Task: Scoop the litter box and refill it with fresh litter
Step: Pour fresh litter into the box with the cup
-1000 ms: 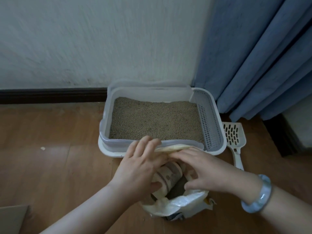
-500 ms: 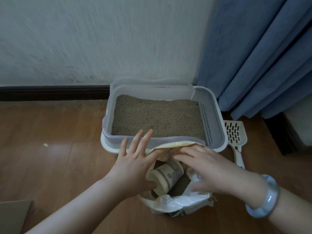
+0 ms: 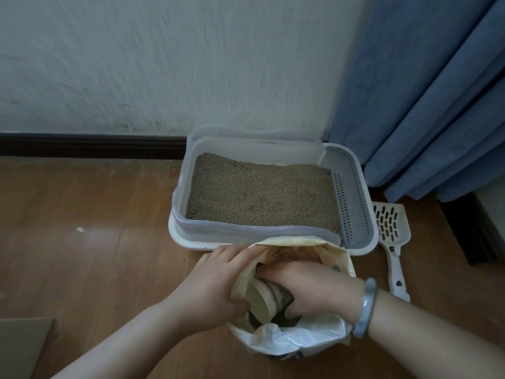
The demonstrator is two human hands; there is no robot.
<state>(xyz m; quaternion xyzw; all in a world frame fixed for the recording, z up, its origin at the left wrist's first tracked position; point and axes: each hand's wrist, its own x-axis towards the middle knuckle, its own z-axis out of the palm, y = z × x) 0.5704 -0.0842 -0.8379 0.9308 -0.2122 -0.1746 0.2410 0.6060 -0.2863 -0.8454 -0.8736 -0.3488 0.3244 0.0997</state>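
Inside the bag (image 3: 338, 258), the right grip (image 3: 314, 291) had now closed round the cup (image 3: 262, 299), while the left grip (image 3: 213, 285) pinched the bag's rim open; the refilling seemed about to start.

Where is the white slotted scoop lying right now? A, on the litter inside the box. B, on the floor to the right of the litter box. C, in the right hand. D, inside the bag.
B: the scoop lies on the wood floor beside the litter box's grey grated end; the left hand grips the bag and the right hand grips a round container inside it.
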